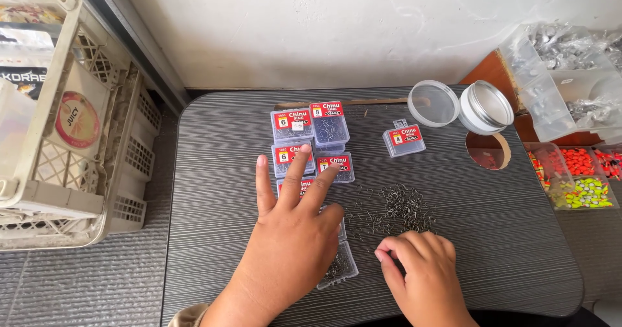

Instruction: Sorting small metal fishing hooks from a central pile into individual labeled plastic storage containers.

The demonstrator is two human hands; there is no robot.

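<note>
Head camera view, looking down onto a dark striped table (505,236): a loose heap of small metal fish hooks (395,212) is spread near the middle of the tabletop, just above the right hand. The right hand (424,272) is curled, with its fingertips pinched together at the lower edge of the heap; whether a hook is held between them cannot be told. The left hand (291,236) is laid flat and open, fingers spread, over a cluster of small clear hook boxes (311,136) with red labels, which are set close together in rows left of the heap. Its fingertips are resting on the middle boxes, and one clear box (340,269) filled with hooks is seen partly under the palm. A single box with a red label (404,139) is placed apart, above the heap. Further right, a round clear jar (486,107) is lying on its side with its clear lid (433,103) just beside it. At the right edge, a clear tray of orange and yellow beads (576,178) is seen, with a clear container of silver weights (564,74) behind it. A pale plastic crate (78,139) is standing on the floor to the left of the table.
</note>
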